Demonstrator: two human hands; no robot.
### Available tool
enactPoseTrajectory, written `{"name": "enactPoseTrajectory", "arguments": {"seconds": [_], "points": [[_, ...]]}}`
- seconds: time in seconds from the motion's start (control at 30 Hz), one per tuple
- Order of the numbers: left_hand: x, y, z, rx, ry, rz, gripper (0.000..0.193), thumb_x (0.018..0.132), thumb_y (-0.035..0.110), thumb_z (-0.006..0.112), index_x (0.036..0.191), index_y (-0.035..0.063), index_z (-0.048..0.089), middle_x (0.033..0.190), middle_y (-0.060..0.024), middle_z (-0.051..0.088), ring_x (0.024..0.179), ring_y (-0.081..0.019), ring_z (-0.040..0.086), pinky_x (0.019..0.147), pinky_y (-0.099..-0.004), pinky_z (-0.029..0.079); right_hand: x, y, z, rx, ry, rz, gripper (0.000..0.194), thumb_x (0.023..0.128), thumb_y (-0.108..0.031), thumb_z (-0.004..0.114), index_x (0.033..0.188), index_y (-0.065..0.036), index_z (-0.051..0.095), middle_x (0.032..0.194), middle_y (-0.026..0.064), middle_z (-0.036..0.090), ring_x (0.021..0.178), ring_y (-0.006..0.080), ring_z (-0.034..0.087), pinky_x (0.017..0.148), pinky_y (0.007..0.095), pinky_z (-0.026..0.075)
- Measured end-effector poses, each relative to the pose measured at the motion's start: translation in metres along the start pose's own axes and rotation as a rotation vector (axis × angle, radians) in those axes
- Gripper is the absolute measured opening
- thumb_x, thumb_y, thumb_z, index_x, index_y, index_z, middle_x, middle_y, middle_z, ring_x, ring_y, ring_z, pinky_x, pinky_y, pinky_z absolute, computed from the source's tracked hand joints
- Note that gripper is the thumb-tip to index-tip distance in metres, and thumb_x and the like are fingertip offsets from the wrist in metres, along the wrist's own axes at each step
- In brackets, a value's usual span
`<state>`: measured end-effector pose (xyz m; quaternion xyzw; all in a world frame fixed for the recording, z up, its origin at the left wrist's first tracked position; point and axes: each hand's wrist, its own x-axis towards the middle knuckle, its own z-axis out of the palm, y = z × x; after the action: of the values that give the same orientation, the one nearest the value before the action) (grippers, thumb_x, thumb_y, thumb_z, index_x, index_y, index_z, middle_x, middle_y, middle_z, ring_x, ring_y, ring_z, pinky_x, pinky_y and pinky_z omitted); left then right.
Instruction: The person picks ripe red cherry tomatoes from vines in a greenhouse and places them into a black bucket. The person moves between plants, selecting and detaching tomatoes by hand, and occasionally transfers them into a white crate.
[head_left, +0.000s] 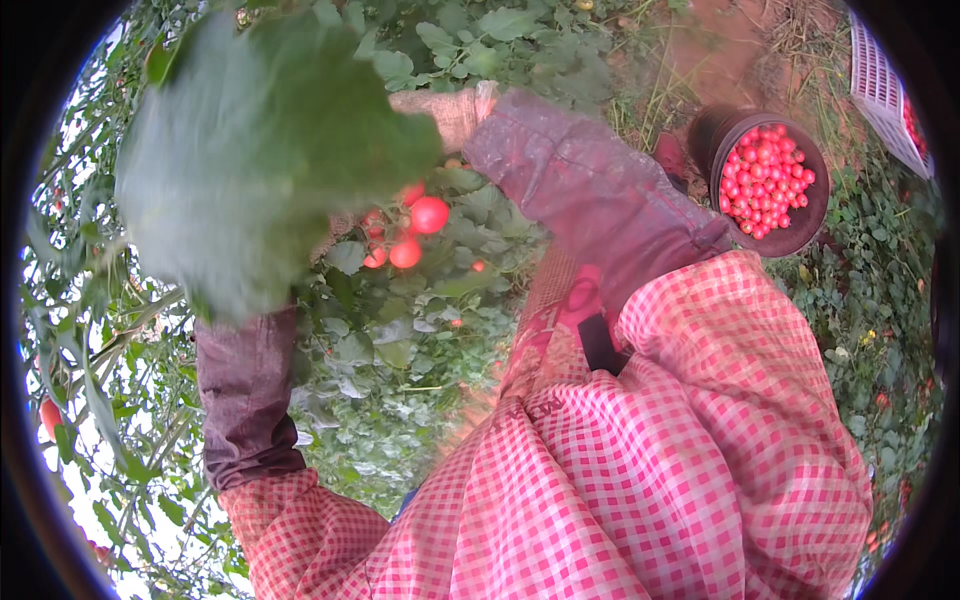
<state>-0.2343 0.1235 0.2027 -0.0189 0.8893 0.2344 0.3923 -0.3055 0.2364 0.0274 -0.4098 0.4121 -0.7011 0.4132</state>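
A large blurred leaf close to the camera covers most of my left hand. A bit of its knit glove shows beside a cluster of red tomatoes; whether it grips the stem or fruit cannot be told. My right hand, in a dirty tan glove, reaches in above the cluster, with its fingertips behind the leaf. Both forearms wear dark sleeve covers over red-and-white checked cloth. Beneath the hands spread green tomato plants with a few small red fruits low among the leaves.
A dark bucket of small red tomatoes stands on the ground at the right. Farther right, at the picture's rim, is a pale slatted plastic crate with red fruit. Tall vines line the left side. Bare reddish soil shows at the top.
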Motion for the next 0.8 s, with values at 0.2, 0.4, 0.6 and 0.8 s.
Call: {"name": "enactPoseTrajectory", "arguments": {"seconds": [0.2,0.4,0.6,0.8], "points": [[0.006,-0.015,-0.003,-0.103,-0.083,-0.130,0.017,0.082,0.008,0.059,0.095,-0.0014,0.065,0.085,-0.0035,0.061,0.077,-0.0126,0.055,0.070,-0.0298,0.045,-0.007,-0.012,0.014,-0.181,0.125,0.053,0.034,0.076,-0.025,0.065,0.105,-0.007,0.065,0.099,0.0104,0.067,0.094,0.0204,0.062,0.083,0.0340,0.049],[0.010,-0.013,-0.003,-0.124,0.000,-0.084,0.017,0.083,0.010,0.057,0.091,-0.0016,0.065,0.079,-0.0013,0.061,0.075,-0.0102,0.054,0.068,-0.0271,0.044,-0.016,-0.024,0.024,-0.209,0.565,0.113,0.027,0.077,-0.022,0.062,0.096,-0.004,0.065,0.091,0.0139,0.066,0.079,0.0263,0.065,0.073,0.0374,0.052],[0.016,-0.001,-0.011,-0.050,-0.100,-0.161,0.021,0.081,0.009,0.057,0.096,-0.0025,0.066,0.085,-0.0078,0.064,0.076,-0.0139,0.060,0.071,-0.0294,0.048,-0.028,-0.022,0.012,0.645,0.374,0.243,0.041,0.073,-0.013,0.066,0.111,0.003,0.058,0.101,0.0099,0.059,0.089,0.0211,0.059,0.068,0.0354,0.055],[0.015,0.002,-0.010,-0.022,-0.071,-0.080,0.018,0.082,0.010,0.058,0.093,-0.0022,0.064,0.079,-0.0028,0.060,0.074,-0.0111,0.054,0.068,-0.0281,0.044,-0.032,-0.026,0.008,0.548,0.325,0.247,0.047,0.068,-0.006,0.067,0.113,0.005,0.058,0.101,0.0112,0.059,0.089,0.0206,0.058,0.066,0.0343,0.054]]}}
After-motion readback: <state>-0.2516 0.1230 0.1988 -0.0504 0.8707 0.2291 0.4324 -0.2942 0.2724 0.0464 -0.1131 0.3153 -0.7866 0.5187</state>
